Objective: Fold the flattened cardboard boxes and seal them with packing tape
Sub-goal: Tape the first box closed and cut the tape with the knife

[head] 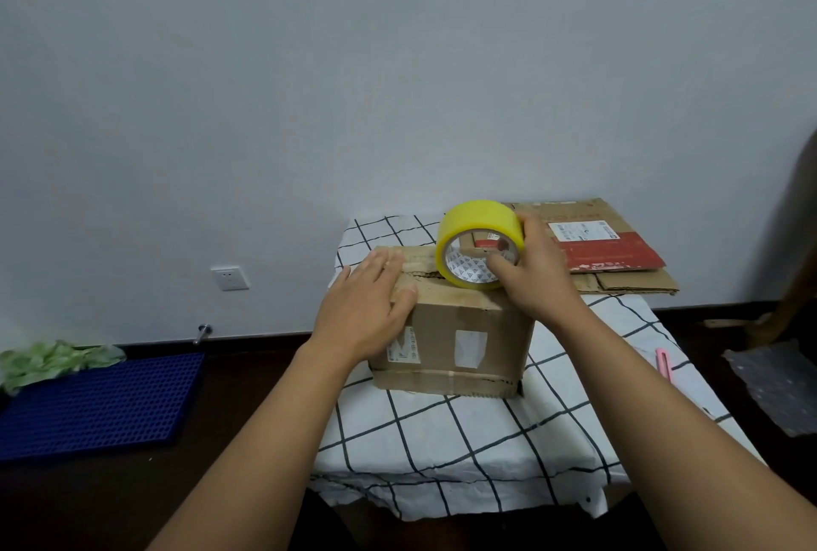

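Tape roll (pixel 479 241) gripped, left hand (pixel 367 311) pressing box (pixel 460 338)

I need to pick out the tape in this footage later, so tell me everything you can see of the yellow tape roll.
The yellow tape roll is a wide ring of glossy, translucent yellow packing tape wound on a white core printed with small dark marks. It stands on edge on the top of the cardboard box, its open centre facing the camera. The right hand grips it, thumb inside the core and fingers over the outer rim. Whether a strip is already pulled out cannot be told.
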Demonstrator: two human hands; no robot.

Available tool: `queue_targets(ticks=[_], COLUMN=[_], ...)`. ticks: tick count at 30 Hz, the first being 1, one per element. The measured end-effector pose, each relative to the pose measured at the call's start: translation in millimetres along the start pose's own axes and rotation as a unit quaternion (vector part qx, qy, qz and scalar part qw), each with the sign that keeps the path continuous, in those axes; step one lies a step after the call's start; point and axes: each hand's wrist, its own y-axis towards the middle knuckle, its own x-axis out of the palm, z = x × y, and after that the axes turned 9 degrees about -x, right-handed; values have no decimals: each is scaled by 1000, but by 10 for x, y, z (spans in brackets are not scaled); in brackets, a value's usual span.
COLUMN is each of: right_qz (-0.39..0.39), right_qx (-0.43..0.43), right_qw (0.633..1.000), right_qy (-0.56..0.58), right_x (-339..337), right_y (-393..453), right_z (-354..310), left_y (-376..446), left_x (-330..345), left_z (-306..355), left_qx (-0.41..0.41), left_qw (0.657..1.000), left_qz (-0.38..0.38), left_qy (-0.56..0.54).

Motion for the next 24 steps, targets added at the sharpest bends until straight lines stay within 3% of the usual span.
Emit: queue_targets(ticks=[8, 17, 24], right_qz=[-59, 9, 52], right_qx=[64, 107, 106], right_qw=[991, 973, 977], right_qy=[106, 203, 177], right_x=[-62, 35, 84], right_y=[-95, -111, -95], right_z=[93, 51, 27], left_y=[-6, -60, -33], left_x=[-33, 67, 78], left_z=[89, 241, 264], left_qx=[-13, -26, 2], left_qw=[997, 997, 998], left_qz=[40, 42, 37], left_qy=[58, 55, 52])
